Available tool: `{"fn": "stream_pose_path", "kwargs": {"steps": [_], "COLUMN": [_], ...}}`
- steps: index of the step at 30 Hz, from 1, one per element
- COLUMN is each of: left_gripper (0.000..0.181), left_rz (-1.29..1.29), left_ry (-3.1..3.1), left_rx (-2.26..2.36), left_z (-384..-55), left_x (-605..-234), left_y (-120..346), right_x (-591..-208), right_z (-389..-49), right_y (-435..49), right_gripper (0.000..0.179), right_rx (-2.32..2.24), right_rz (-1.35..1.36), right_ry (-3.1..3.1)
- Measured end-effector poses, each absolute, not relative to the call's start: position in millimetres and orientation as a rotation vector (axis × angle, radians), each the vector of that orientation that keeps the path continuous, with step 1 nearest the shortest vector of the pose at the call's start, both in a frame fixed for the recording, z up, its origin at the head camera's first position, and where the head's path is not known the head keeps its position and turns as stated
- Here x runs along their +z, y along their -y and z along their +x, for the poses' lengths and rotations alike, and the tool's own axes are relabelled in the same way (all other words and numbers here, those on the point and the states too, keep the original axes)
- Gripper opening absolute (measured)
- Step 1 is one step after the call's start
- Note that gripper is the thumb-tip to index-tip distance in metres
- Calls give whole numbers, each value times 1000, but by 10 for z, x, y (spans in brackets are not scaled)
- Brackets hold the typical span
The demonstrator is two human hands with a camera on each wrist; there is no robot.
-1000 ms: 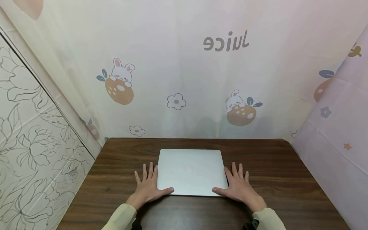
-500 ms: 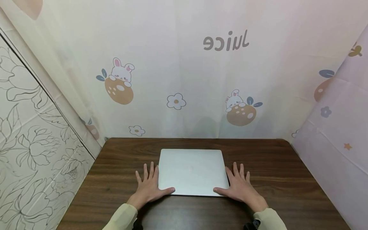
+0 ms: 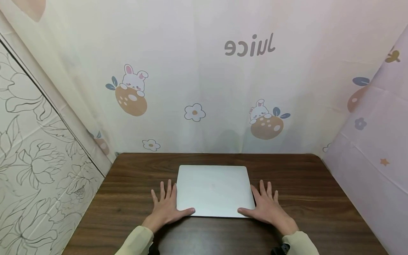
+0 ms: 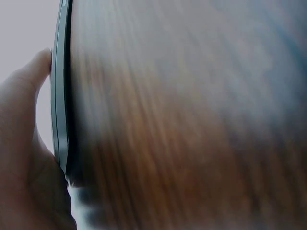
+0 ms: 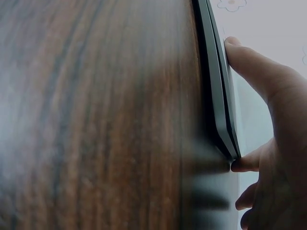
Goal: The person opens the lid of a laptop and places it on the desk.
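Observation:
A closed silver laptop point(image 3: 215, 191) lies flat on the brown wooden table, its lid facing up. At its near left corner is my left hand point(image 3: 166, 208), fingers spread and straight along the side, thumb resting on the lid's front edge. My right hand point(image 3: 267, 208) mirrors this at the near right corner. Both wrist views look along the laptop's thin dark front edge: the left thumb point(image 4: 38, 67) touches the lid there, and so does the right thumb point(image 5: 247, 60). Between the two hands the laptop's front edge is uncovered.
The wooden table point(image 3: 134, 170) surrounds the laptop on all sides. A pale curtain point(image 3: 204, 71) printed with rabbits and fruit hangs behind the far edge. Patterned cloth point(image 3: 35, 159) closes off the left, and more cloth point(image 3: 373, 148) hangs on the right.
The laptop and both hands have shifted very slightly to the right over the table. How the hands lie on it looks the same.

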State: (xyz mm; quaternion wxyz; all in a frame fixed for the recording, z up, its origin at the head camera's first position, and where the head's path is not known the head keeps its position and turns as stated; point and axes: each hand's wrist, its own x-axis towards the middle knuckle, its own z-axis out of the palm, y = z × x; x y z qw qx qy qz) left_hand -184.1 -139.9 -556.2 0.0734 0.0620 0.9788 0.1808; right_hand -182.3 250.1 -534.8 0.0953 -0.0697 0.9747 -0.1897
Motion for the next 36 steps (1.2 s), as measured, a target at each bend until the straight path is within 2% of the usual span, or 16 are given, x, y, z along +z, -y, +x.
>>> {"fn": "stream_pose_path", "kwargs": {"steps": [36], "left_gripper": [136], "left_rz": [178], "left_ry": [-2912], "left_rx": [503], "left_z": [-1820], "left_x": [-5524], "left_y": [1262], "right_x": [-5306], "right_z": [-1790], "right_y": [-2628], "right_gripper": [120], "right_rx": [-596], "right_rz": [-201], "right_ry": [-2866]}}
